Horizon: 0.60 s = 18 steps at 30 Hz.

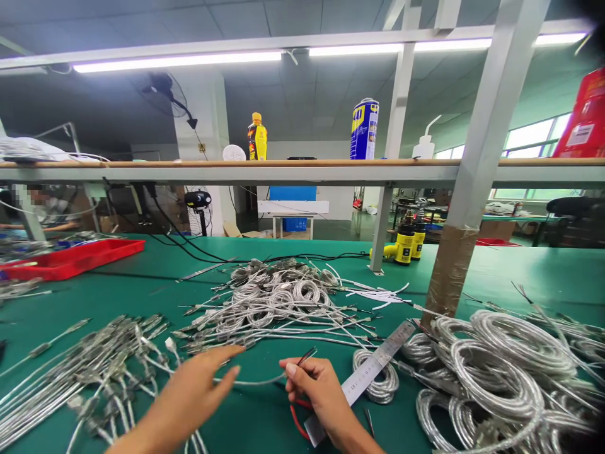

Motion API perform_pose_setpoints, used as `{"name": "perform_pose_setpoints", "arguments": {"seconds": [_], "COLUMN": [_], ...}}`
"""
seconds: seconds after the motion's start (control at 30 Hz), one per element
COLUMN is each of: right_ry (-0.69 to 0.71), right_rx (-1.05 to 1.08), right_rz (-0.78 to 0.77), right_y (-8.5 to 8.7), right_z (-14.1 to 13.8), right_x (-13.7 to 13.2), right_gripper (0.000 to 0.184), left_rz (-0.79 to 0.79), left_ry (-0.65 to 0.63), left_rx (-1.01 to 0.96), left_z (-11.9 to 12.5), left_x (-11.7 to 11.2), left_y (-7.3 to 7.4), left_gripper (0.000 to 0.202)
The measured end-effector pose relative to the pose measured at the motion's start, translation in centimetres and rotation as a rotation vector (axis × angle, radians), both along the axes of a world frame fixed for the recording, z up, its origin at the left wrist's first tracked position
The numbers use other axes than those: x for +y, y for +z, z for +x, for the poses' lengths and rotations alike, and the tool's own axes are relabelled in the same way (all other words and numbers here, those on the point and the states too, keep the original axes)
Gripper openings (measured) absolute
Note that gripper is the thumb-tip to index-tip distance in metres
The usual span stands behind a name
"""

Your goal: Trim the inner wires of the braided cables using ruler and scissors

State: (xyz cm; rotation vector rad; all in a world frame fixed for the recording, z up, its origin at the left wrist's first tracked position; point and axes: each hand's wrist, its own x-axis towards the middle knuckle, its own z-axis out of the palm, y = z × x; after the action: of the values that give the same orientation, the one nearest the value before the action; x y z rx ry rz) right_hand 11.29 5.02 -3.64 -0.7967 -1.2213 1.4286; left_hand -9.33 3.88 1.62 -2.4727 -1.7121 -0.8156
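My left hand (196, 391) reaches forward over the green table (132, 284) with its fingers stretched out, resting on a thin silver cable (255, 381) that curves across to my right hand. My right hand (314, 388) is closed in a pinch on that cable's end, where dark wire tips (307, 355) stick out. Red-handled pliers (297, 422) lie under my right wrist. A steel ruler (373, 369) lies slanted just right of that hand, its upper part over a small cable coil (380, 378).
A heap of coiled silver cables (278, 299) lies ahead. Bundled cables (85, 372) lie at left, large coils (501, 366) at right. A red tray (70, 258), a taped post (454, 271), yellow bottles (409, 243) and a shelf with cans (363, 129) stand behind. A person sits far left.
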Motion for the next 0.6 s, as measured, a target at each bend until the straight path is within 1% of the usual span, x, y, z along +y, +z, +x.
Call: {"name": "perform_pose_setpoints", "arguments": {"seconds": [0.1, 0.13, 0.17, 0.23, 0.33, 0.43, 0.53, 0.6], "right_ry": [0.01, 0.012, 0.01, -0.019, -0.079, -0.106, -0.169, -0.167], "right_rx": [0.037, 0.056, 0.069, 0.076, 0.027, -0.034, -0.097, -0.153], "right_rz": [-0.036, -0.048, -0.045, -0.005, 0.062, 0.086, 0.132, 0.194], "right_y": [-0.3, -0.5, -0.6, -0.7, -0.7, -0.6, -0.2, 0.3], "right_z": [-0.2, -0.2, -0.1, 0.0, 0.2, 0.2, 0.2, 0.4], "right_x": [-0.1, 0.0, 0.0, 0.2, 0.2, 0.2, 0.1, 0.0], "right_gripper": [0.036, 0.038, 0.039, 0.037, 0.035, 0.039, 0.038, 0.039], "left_rz": [-0.223, -0.254, -0.268, -0.266, -0.29, -0.383, -0.554, -0.703], "left_ry": [-0.077, -0.096, -0.106, -0.111, -0.131, -0.137, -0.163, -0.222], "left_rx": [-0.076, -0.104, -0.138, -0.237, -0.404, -0.576, -0.741, -0.782], "left_z": [5.0, 6.3, 7.4, 8.8, 9.3, 8.7, 7.9, 7.5], "left_x": [-1.1, -1.3, -1.5, -1.7, -1.5, -1.1, -0.5, -0.1], "left_y": [-0.5, -0.6, -0.8, -1.1, -1.8, -2.6, -3.1, -3.2], "left_gripper": [0.037, 0.037, 0.033, 0.025, 0.018, 0.018, 0.025, 0.031]}}
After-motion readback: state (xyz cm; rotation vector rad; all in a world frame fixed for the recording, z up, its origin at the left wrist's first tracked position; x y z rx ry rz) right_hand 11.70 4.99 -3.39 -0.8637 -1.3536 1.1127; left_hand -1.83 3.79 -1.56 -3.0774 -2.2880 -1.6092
